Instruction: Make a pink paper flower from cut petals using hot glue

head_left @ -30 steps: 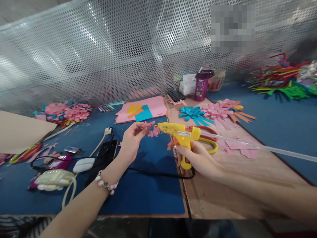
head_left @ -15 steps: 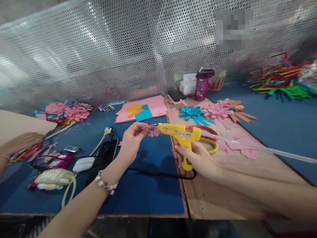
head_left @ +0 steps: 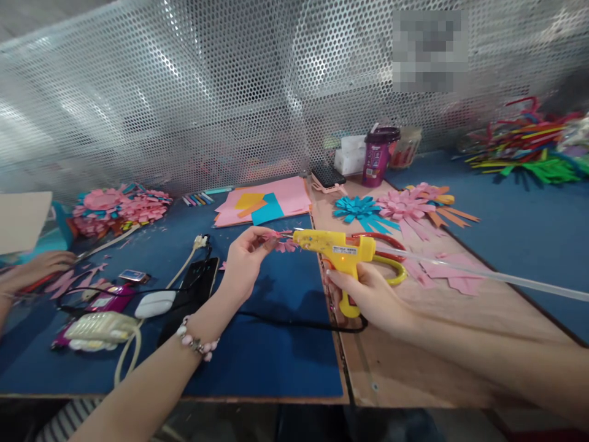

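My left hand point(head_left: 243, 261) pinches a small pink paper flower piece point(head_left: 281, 241) above the blue mat, fingers closed on it. My right hand point(head_left: 368, 294) grips the handle of a yellow glue gun point(head_left: 338, 250), whose nozzle points left and touches the pink piece. A long clear glue stick point(head_left: 483, 276) sticks out of the gun's back to the right. Its black cord point(head_left: 294, 322) runs across the mat below my hands.
Red and yellow scissors point(head_left: 391, 261) lie behind the gun. Paper flowers point(head_left: 405, 205), pink sheets point(head_left: 271, 202), a purple cup point(head_left: 377, 156), a phone point(head_left: 196, 288) and chargers lie around. Another person's hand point(head_left: 34, 270) rests at far left. A perforated metal screen point(head_left: 207, 92) backs the table.
Another person's hand came in at the far left and lifted the beige sheet there. My own hands, the glue gun and the pink piece have hardly moved.
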`<state>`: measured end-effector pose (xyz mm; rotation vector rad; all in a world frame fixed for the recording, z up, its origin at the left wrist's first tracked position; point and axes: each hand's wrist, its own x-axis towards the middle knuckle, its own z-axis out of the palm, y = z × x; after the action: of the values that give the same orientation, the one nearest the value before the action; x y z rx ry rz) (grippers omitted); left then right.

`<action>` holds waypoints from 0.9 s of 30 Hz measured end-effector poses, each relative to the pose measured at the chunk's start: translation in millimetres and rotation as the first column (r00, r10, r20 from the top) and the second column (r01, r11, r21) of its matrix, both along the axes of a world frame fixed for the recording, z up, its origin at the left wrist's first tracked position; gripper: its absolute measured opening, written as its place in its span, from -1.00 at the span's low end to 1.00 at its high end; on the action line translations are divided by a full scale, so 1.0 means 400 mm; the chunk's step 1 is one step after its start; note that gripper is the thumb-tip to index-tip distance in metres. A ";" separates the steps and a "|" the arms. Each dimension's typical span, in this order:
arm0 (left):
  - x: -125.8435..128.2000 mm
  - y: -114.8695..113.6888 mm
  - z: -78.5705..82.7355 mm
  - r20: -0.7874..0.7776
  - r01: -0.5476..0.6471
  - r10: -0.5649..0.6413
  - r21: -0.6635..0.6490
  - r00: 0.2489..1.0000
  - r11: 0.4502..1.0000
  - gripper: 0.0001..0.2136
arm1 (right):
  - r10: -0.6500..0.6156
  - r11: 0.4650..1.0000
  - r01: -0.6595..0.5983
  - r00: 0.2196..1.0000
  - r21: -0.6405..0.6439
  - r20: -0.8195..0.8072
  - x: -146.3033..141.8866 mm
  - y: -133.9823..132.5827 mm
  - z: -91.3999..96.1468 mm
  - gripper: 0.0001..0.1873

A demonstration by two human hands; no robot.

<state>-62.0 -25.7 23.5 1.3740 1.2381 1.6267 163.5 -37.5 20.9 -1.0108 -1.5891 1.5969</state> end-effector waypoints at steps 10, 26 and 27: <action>0.008 -0.005 0.009 -0.016 -0.056 0.056 0.019 0.998 0.998 -0.82 | -0.002 1.000 0.002 1.000 0.022 0.012 0.003 -0.001 -0.004 -0.69; 0.023 -0.022 0.015 -0.090 -0.132 0.141 0.099 0.986 0.986 -0.85 | -0.040 0.966 0.028 0.998 0.256 0.044 0.006 -0.017 -0.006 -0.75; 0.023 -0.023 0.015 -0.095 -0.133 0.143 0.108 0.985 0.985 -0.86 | -0.041 0.962 0.030 0.999 0.273 0.035 0.006 -0.019 -0.004 -0.77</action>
<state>-52.7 -34.8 29.6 1.4784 1.3532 1.7540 165.7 -44.9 19.4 -0.9214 -1.7512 1.2968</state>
